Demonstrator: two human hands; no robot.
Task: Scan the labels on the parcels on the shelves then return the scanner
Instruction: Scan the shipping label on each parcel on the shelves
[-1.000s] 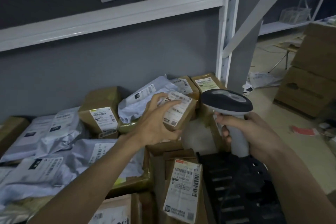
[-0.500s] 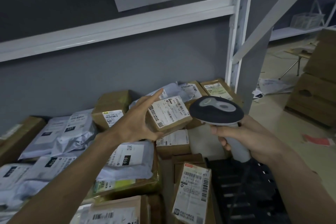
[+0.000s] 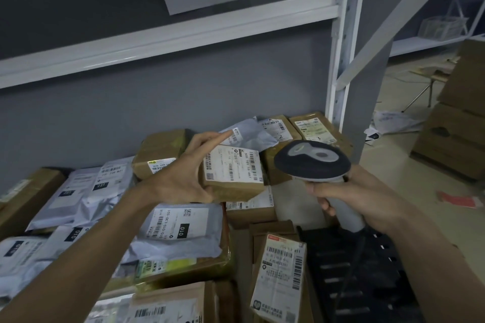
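The left hand (image 3: pixel 181 178) holds a small cardboard parcel (image 3: pixel 233 176) lifted above the pile, toward the back right corner of the shelf; the thumb is under its near-left edge, the forefinger lies straight along the far edge, and the other fingers are hidden behind the box, so how they sit cannot be told. Its white label (image 3: pixel 235 165) faces up toward the scanner (image 3: pixel 312 162), which the right hand (image 3: pixel 351 199) grips by the pale handle, fingers curled fully round it, the dark head just beside the parcel. The box looks light and stiff (one hand carries it easily), best held by its bare cardboard edges so that no finger covers the barcodes; the grey plastic mailers (image 3: pixel 181 228) lying toward the shelf's front left look soft and slippery, likely to sag and crease their labels, so they should be flattened or held by the sides; the scanner is rigid, best kept by its handle.
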